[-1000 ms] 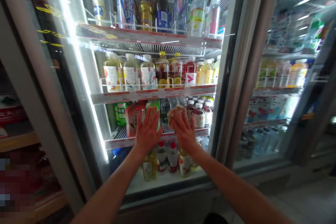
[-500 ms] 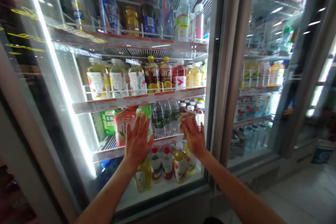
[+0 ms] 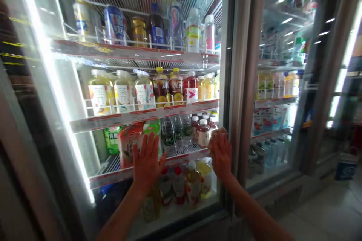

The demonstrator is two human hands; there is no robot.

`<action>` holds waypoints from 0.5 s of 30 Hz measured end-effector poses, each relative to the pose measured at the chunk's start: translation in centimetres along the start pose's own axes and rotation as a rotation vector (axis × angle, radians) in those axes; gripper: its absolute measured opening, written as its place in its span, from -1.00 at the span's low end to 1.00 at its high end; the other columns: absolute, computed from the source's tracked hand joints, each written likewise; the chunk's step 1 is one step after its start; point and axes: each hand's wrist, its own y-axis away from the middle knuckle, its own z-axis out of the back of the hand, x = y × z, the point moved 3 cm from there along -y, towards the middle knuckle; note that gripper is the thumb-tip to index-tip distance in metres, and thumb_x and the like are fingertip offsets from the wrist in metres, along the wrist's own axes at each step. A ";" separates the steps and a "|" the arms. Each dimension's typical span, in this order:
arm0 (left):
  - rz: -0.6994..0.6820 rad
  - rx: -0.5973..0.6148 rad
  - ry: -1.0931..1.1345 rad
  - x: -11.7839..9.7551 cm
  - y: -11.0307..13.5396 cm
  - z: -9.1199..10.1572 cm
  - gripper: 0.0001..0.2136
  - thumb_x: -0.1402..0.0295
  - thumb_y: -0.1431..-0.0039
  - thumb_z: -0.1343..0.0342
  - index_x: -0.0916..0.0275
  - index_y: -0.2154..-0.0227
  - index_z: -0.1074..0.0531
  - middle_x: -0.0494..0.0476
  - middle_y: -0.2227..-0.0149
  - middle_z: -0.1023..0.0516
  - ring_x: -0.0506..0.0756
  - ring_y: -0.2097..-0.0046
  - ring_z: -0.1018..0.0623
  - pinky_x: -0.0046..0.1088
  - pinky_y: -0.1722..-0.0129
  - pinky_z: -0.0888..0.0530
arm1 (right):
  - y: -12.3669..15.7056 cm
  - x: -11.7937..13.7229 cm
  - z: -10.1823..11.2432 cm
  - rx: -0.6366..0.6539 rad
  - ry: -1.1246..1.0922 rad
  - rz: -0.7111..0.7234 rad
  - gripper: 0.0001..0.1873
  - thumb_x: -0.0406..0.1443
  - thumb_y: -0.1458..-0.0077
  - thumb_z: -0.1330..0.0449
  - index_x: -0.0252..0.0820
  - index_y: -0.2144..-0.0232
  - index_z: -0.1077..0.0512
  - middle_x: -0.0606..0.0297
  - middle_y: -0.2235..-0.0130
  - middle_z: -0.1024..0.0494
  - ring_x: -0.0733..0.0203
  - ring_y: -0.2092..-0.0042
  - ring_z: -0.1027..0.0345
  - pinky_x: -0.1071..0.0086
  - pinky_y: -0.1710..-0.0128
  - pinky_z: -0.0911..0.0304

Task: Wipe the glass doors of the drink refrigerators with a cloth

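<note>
My left hand (image 3: 147, 163) lies flat with fingers spread against the glass door (image 3: 181, 220) of a lit drinks fridge. Behind it show a red drink pack (image 3: 128, 145) and a green-wrapped bottle (image 3: 152, 127). Near the door's right edge, my right hand (image 3: 222, 158) presses a crumpled brownish cloth (image 3: 218, 132) to the glass. The fingers cover most of this cloth. Dark-red bottles with white caps (image 3: 203, 134) stand behind the glass, just left of that hand.
Shelves inside hold tea bottles (image 3: 98, 92), cans (image 3: 114, 24) and water bottles (image 3: 169, 135). A metal door frame (image 3: 243, 83) rises right of my right hand. Farther right is another glass-fronted fridge section, with a bucket (image 3: 346, 165) on the floor (image 3: 316, 211).
My right hand has slid right and slightly down with the cloth, to the door's edge. My left hand stays flat at nearly the same spot. The view has tilted slightly upward.
</note>
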 end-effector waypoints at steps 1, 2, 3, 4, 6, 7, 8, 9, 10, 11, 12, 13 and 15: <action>0.003 -0.004 -0.010 -0.1 0.0 0.0 -0.34 0.21 -0.22 0.03 0.22 -0.28 0.22 0.23 -0.29 0.01 0.09 -0.34 0.11 -0.15 -0.29 0.23 | 0.3 -0.7 0.1 -0.024 0.017 -0.059 -0.32 -0.47 -0.16 0.07 -0.12 -0.29 0.12 0.13 -0.33 0.07 0.06 -0.35 0.32 -0.01 -0.24 0.09; 0.008 -0.008 -0.022 -0.2 0.0 -0.1 -0.33 0.22 -0.22 0.03 0.23 -0.28 0.22 0.25 -0.29 0.01 0.09 -0.34 0.12 -0.15 -0.29 0.24 | 0.5 -0.8 0.1 -0.035 0.017 -0.090 -0.32 -0.47 -0.16 0.07 -0.14 -0.30 0.15 0.12 -0.34 0.12 0.04 -0.35 0.33 -0.02 -0.23 0.06; 0.013 -0.013 -0.034 -0.3 0.0 -0.1 -0.33 0.22 -0.22 0.03 0.25 -0.28 0.22 0.26 -0.29 0.02 0.09 -0.34 0.14 -0.15 -0.29 0.25 | 0.7 -0.3 0.0 -0.025 0.000 -0.084 -0.31 -0.47 -0.16 0.07 -0.14 -0.30 0.15 0.12 -0.34 0.13 0.01 -0.35 0.34 -0.03 -0.22 0.04; 0.016 -0.020 -0.045 -0.4 -0.1 -0.1 -0.33 0.23 -0.22 0.03 0.26 -0.28 0.22 0.27 -0.29 0.02 0.09 -0.34 0.15 -0.15 -0.29 0.25 | 0.9 0.6 -0.1 0.006 -0.032 -0.040 -0.32 -0.48 -0.15 0.07 -0.14 -0.29 0.12 0.13 -0.34 0.12 -0.01 -0.35 0.33 -0.03 -0.22 0.03; 0.012 -0.029 -0.059 -0.4 -0.1 -0.1 -0.32 0.23 -0.21 0.02 0.27 -0.28 0.23 0.27 -0.29 0.02 0.09 -0.34 0.15 -0.16 -0.29 0.25 | 1.0 2.5 -0.4 0.087 -0.100 0.120 -0.34 -0.48 -0.14 0.05 -0.10 -0.27 0.03 0.20 -0.32 0.03 -0.02 -0.34 0.29 -0.02 -0.24 0.07; 0.006 -0.025 -0.059 -0.4 0.0 -0.1 -0.32 0.23 -0.21 0.02 0.27 -0.28 0.23 0.28 -0.29 0.00 0.09 -0.34 0.15 -0.16 -0.29 0.24 | 0.8 3.0 -0.5 0.123 -0.120 0.193 -0.35 -0.47 -0.14 0.04 -0.08 -0.26 -0.01 0.24 -0.31 -0.02 0.00 -0.34 0.27 0.00 -0.26 0.10; 0.001 -0.017 -0.059 -0.4 0.0 -0.1 -0.32 0.23 -0.21 0.02 0.27 -0.28 0.23 0.28 -0.28 -0.02 0.09 -0.34 0.14 -0.16 -0.29 0.23 | 0.5 3.1 -0.5 0.140 -0.122 0.234 -0.36 -0.47 -0.14 0.04 -0.06 -0.25 -0.02 0.25 -0.31 -0.05 0.02 -0.34 0.26 0.00 -0.27 0.13; -0.003 -0.008 -0.059 -0.3 0.0 0.0 -0.32 0.22 -0.21 0.02 0.27 -0.28 0.22 0.28 -0.28 -0.04 0.08 -0.34 0.14 -0.17 -0.29 0.23 | 0.0 2.8 -0.5 0.128 -0.107 0.232 -0.36 -0.47 -0.14 0.03 -0.06 -0.26 -0.01 0.25 -0.31 -0.05 0.04 -0.34 0.26 0.00 -0.27 0.15; -0.006 0.001 -0.061 -0.3 0.1 0.0 -0.32 0.21 -0.21 0.02 0.27 -0.28 0.22 0.28 -0.27 -0.07 0.08 -0.34 0.14 -0.17 -0.29 0.23 | -0.6 2.1 -0.5 0.088 -0.082 0.190 -0.35 -0.46 -0.15 0.04 -0.06 -0.27 0.02 0.23 -0.31 -0.02 0.05 -0.34 0.26 0.00 -0.27 0.14; -0.008 0.009 -0.067 -0.2 0.1 -0.1 -0.31 0.20 -0.21 0.03 0.27 -0.28 0.22 0.29 -0.27 -0.09 0.08 -0.34 0.14 -0.17 -0.30 0.23 | -1.3 1.4 -0.5 0.031 -0.057 0.124 -0.34 -0.46 -0.16 0.04 -0.06 -0.28 0.06 0.21 -0.33 0.03 0.04 -0.34 0.27 -0.01 -0.26 0.12; -0.009 0.012 -0.076 -0.2 0.1 -0.1 -0.31 0.19 -0.21 0.03 0.28 -0.28 0.22 0.29 -0.26 -0.10 0.08 -0.34 0.14 -0.17 -0.30 0.23 | -1.9 0.8 -0.4 -0.029 -0.040 0.053 -0.33 -0.45 -0.17 0.04 -0.06 -0.28 0.09 0.18 -0.33 0.08 0.02 -0.34 0.28 -0.02 -0.24 0.09; -0.009 0.010 -0.087 -0.2 0.2 0.0 -0.31 0.19 -0.20 0.03 0.29 -0.28 0.21 0.29 -0.26 -0.12 0.08 -0.34 0.15 -0.17 -0.30 0.23 | -2.3 0.5 -0.4 -0.077 -0.036 -0.001 -0.33 -0.44 -0.17 0.04 -0.07 -0.29 0.11 0.17 -0.34 0.12 0.00 -0.34 0.29 -0.03 -0.23 0.06; -0.007 0.017 -0.112 -0.3 0.3 0.1 -0.31 0.19 -0.20 0.03 0.31 -0.28 0.19 0.29 -0.25 -0.14 0.08 -0.34 0.16 -0.18 -0.30 0.24 | -2.7 1.0 -0.5 -0.084 -0.067 -0.001 -0.32 -0.44 -0.17 0.04 -0.06 -0.29 0.12 0.18 -0.34 0.11 -0.02 -0.34 0.28 -0.02 -0.21 0.02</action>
